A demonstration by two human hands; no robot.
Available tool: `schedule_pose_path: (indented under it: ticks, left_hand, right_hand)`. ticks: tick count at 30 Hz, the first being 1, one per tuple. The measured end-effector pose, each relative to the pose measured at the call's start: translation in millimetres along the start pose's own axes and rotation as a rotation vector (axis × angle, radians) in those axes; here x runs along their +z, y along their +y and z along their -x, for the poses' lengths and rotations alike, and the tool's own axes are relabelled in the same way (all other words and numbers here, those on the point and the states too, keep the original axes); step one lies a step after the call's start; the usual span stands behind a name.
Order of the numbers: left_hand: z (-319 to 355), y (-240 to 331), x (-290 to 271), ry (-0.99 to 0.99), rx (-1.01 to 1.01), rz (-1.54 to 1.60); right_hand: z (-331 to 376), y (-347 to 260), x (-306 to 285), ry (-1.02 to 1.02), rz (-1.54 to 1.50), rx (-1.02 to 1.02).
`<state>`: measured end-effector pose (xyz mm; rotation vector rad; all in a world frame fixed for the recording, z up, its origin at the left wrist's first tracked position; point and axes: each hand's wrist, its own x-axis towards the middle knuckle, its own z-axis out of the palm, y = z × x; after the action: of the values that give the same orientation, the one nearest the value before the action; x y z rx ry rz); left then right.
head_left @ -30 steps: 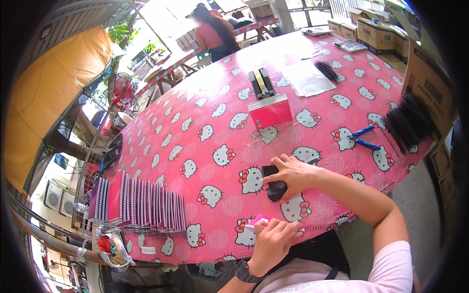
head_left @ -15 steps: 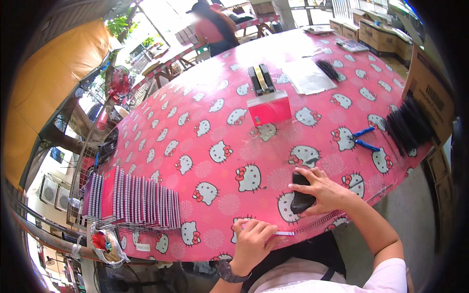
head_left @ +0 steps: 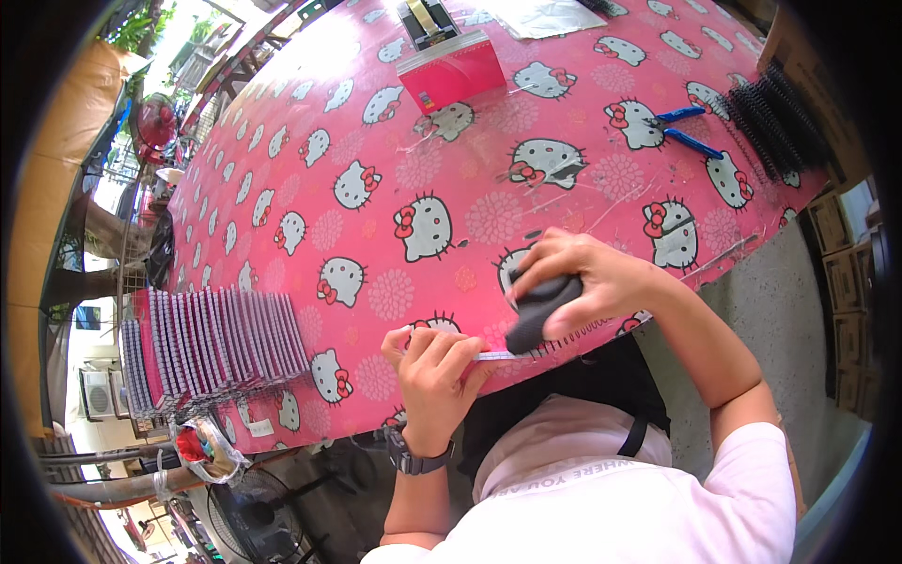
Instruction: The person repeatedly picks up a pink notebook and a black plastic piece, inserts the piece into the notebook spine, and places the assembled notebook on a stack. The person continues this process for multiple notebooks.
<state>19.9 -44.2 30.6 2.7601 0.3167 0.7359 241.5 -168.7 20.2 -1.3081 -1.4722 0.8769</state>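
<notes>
My left hand [head_left: 434, 368], closed with fingers bent, grips a thin notebook [head_left: 500, 356] at the table's near edge. Only a narrow white edge and a bit of red show past my fingers. A dark spiral coil [head_left: 587, 335] runs along the table edge to the right of it. My right hand [head_left: 587, 277] is wrapped over a black rounded block [head_left: 537, 315], whose exact kind I cannot make out. The block is tilted, its lower end close to the right end of the notebook and the start of the coil. Whether it touches them is unclear.
Spiral-bound notebooks [head_left: 221, 348] stand in a row at the left. A pink box [head_left: 458, 75] and a tape dispenser [head_left: 427, 21] sit farther back. Blue-handled pliers [head_left: 691, 141] and a heap of black coils [head_left: 775, 122] lie at the right. A plastic-lined container [head_left: 205, 451] hangs near the left corner.
The view has tilted down toward me. My right hand has brought the black block leftward to the notebook's end, tilting it. My left hand still grips the notebook.
</notes>
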Motion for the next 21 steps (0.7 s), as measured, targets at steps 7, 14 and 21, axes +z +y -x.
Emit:
schedule_pose_path:
  ticks: [7, 14, 21]
  left_hand:
    - [2, -2, -1, -0.024, 0.008, 0.018]
    - [-2, 10, 1, 0.024, -0.058, -0.023]
    - [-1, 7, 0, -0.002, 0.002, 0.038]
  right_hand:
    - [-2, 8, -7, -0.031, 0.082, 0.076]
    - [12, -5, -10, -0.106, -0.177, -0.025]
    - [9, -2, -2, -0.015, 0.181, 0.103]
